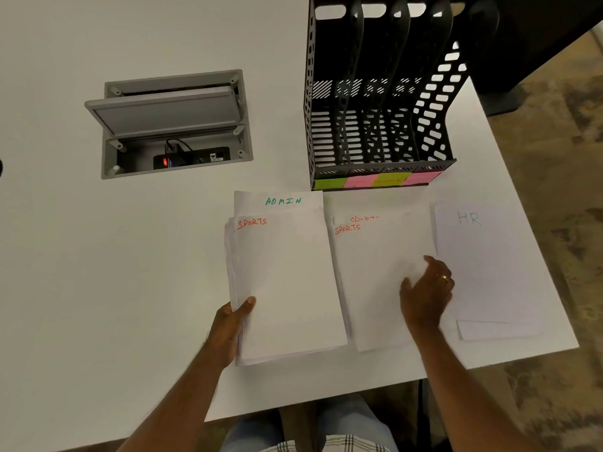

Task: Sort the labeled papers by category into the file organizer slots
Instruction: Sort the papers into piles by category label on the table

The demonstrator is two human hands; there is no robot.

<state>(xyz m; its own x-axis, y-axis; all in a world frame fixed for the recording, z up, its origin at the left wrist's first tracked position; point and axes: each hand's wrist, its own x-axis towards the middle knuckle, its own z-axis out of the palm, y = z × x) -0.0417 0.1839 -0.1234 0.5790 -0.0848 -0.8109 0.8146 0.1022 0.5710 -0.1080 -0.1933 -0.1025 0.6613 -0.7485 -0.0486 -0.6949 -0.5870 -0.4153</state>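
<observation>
White paper lies in three groups near the desk's (98, 256) right edge: a thick stack (290, 288) headed SPORTS in red with an ADMIN sheet (280, 200) behind, a SPORTS pile (375, 282), and an HR pile (489, 265). The left hand (233, 324) pinches the stack's lower left edge; the right hand (427, 291) rests flat, fingers spread, on the middle pile. Behind stands a black file organizer (378, 102) with seemingly four slots, its four sticky labels (378, 181) illegible.

Three paper piles (385, 282), one organizer (381, 93) — four slots, four labels (375, 181).
</observation>
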